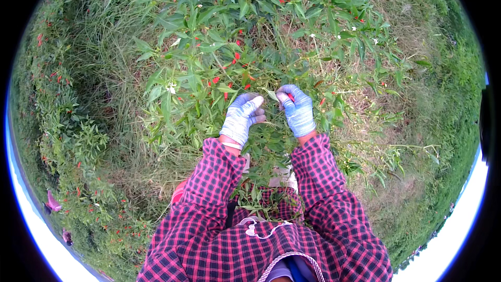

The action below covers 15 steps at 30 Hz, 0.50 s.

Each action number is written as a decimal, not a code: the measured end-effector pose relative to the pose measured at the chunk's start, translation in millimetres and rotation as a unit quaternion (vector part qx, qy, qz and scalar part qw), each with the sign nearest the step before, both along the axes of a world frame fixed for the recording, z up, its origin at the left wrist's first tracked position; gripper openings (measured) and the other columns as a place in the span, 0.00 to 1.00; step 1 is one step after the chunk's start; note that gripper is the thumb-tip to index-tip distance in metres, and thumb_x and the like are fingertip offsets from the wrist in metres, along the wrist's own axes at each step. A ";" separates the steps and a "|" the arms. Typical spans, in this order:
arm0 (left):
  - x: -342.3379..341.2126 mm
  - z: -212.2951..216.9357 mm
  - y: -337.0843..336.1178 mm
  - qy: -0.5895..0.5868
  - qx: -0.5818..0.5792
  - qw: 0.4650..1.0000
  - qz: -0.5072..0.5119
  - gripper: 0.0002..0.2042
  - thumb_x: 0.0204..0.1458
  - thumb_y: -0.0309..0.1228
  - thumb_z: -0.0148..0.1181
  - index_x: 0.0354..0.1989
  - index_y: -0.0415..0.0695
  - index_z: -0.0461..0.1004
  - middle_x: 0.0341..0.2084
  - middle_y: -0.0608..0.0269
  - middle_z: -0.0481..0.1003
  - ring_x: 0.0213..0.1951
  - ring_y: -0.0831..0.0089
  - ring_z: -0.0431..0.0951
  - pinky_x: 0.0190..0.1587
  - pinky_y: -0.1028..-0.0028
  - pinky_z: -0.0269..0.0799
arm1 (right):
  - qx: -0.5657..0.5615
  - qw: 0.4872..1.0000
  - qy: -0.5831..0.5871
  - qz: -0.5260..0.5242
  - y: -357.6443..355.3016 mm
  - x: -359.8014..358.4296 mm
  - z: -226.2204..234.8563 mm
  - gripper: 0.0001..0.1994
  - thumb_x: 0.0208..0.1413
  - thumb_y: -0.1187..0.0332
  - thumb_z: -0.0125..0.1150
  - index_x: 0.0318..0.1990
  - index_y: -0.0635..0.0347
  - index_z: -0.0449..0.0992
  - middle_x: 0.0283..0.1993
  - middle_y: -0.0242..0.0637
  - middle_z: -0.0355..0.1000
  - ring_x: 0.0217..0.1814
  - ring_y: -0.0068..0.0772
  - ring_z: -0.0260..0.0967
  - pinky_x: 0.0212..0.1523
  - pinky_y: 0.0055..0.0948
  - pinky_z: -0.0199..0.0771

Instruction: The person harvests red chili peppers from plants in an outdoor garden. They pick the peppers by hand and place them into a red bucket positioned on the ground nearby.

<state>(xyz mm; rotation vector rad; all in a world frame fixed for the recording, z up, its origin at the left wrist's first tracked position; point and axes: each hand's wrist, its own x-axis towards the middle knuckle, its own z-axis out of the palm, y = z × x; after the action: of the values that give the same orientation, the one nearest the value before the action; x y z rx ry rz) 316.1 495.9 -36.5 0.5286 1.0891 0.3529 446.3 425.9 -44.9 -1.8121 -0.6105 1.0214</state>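
A bushy chili plant (224, 47) with green leaves, small white flowers and red pods stands in front of me. My gloved right hand (299, 112) is closed, thumb and fingers pinched, with a red chili pepper (290, 97) showing between them. A pale green leaf (272, 94) sticks out beside its fingertips. Just to the left, my gloved left hand (242, 117) is curled among the leaves, its fingers bent toward the thumb. Whatever those fingers may hold I cannot make out. Several red chilies (227, 94) hang close by the left hand's fingertips.
Leafy cuttings (255, 198) lie against my checked clothing at the waist. Dry grass (386, 109) spreads on the right, and taller grass (115, 47) on the left. Further chili plants (62, 115) line the left side. A thin bare branch (402, 146) reaches out to the right.
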 end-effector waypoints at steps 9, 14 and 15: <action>-7.8 8.6 -9.0 -0.017 -0.034 0.999 -0.030 0.08 0.45 0.34 0.52 0.28 0.43 0.68 0.17 0.70 0.67 0.18 0.82 0.65 0.20 0.80 0.65 | 0.110 0.970 -0.170 0.134 -10.0 -8.0 20.8 0.05 0.43 0.71 0.54 0.28 0.61 0.69 0.23 0.36 0.66 0.23 0.32 0.65 0.24 0.26 0.64; -11.1 13.1 -14.6 -0.047 0.006 0.995 0.088 0.07 0.46 0.33 0.52 0.29 0.43 0.68 0.18 0.70 0.66 0.20 0.82 0.65 0.24 0.80 0.64 | 0.106 0.942 0.275 -0.160 -16.3 -8.3 23.8 0.06 0.45 0.72 0.52 0.31 0.63 0.67 0.23 0.32 0.66 0.19 0.19 0.62 0.18 0.15 0.60; -10.5 15.4 -16.2 -0.049 0.010 0.994 0.095 0.07 0.46 0.32 0.52 0.30 0.43 0.68 0.19 0.70 0.66 0.20 0.82 0.65 0.24 0.80 0.64 | 0.135 0.919 0.317 -0.190 -15.9 -9.1 23.6 0.06 0.45 0.71 0.53 0.31 0.62 0.67 0.22 0.32 0.66 0.19 0.19 0.61 0.18 0.15 0.60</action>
<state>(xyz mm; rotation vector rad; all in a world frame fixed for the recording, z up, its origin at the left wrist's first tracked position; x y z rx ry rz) 305.6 479.7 -21.1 0.4209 1.0449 0.5514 437.2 410.0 -21.3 -1.1900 0.0082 1.1073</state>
